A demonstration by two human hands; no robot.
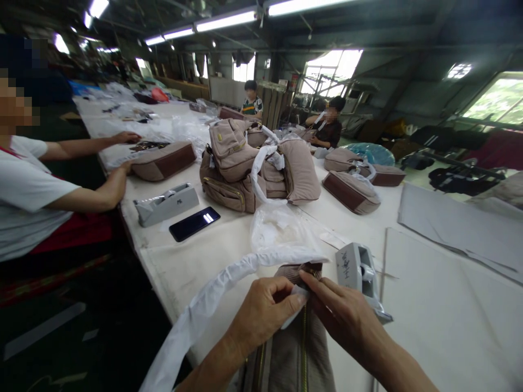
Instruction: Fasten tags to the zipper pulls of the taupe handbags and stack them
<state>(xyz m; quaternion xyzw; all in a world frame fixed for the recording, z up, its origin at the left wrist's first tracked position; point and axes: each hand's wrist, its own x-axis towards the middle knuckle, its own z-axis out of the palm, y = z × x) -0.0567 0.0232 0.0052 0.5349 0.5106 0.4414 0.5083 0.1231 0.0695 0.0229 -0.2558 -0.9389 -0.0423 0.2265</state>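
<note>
Taupe fabric bag (pixel 292 356) lies at the near end of the long white-covered worktable (pixel 196 272), its gold zip (pixel 304 348) running up toward the hands. The left hand (pixel 265 310) is closed on the bag's top edge beside the zip, pinching a small white slip (pixel 295 300) against it, and the right hand (pixel 343 310) grips the same edge from the other side, fingers reaching over it. Good work here calls for a firm, even pinch, with the zip kept straight and the fabric unpuckered.

A white plastic strip (pixel 196 299) trails from the left hand across the worktable and over its edge, close enough to snag. Just beyond the bag lies a clear plastic sleeve (pixel 278 228), with a grey tape dispenser (pixel 355 275) near the right hand. Farther along the worktable are a black phone (pixel 194 224), a second dispenser (pixel 165 204) and a heap of taupe bags (pixel 241 169) that narrows the surface. A co-worker's hands (pixel 125 152) rest on another bag (pixel 163 161) at its left side, and two more people (pixel 329 122) sit at its far end.
</note>
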